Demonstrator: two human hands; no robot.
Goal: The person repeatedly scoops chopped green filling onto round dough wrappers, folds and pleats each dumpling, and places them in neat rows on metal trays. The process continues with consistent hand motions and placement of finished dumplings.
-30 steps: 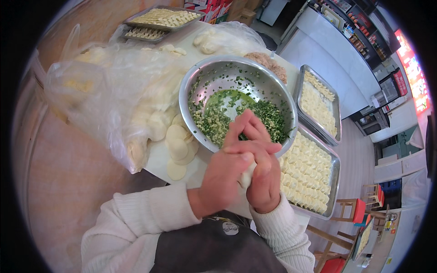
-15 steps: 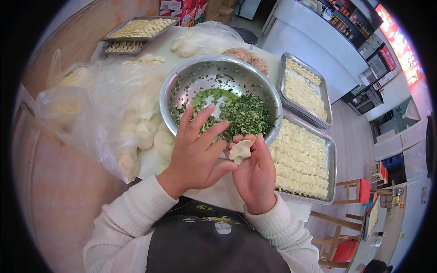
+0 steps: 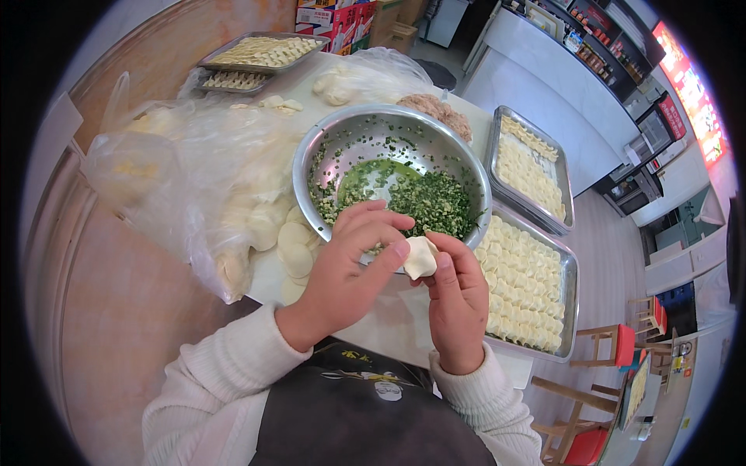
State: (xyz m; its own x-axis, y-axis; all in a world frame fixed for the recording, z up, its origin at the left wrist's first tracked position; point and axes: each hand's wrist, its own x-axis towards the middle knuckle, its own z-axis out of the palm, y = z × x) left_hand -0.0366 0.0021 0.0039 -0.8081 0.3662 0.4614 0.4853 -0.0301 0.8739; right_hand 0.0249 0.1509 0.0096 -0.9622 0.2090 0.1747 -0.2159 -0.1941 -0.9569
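- The right hand (image 3: 458,299) gripped a small folded dumpling (image 3: 420,258) between its thumb and fingertips.
- The dumpling was in the air over the near side of the white tabletop (image 3: 377,314), just at the near rim of the steel bowl (image 3: 301,175); its pale dough looked pinched together into a lump.
- The left hand (image 3: 338,264) had its fingers loosely bent, with the thumb apart from them; the thumb tip was right at the dumpling's left side, and whether it touched could not be told.
- The bowl stood in the middle of the tabletop, and a chopped green filling (image 3: 443,200) covered much of its bottom.
- Round wrappers (image 3: 295,252) overlapped toward the tabletop's near left corner, beside a large clear plastic bag (image 3: 183,190) spread along the left edge.
- A metal tray (image 3: 573,311) filled with rows of dumplings lay by the near right corner; a stack of trays (image 3: 565,182) adjoined it, farther along the right edge.
- A mound of minced meat (image 3: 439,115) sat near the far right corner, next to a bag of dough pieces (image 3: 373,74) along the far edge.
- More loaded trays (image 3: 268,70) rested at the far left corner.
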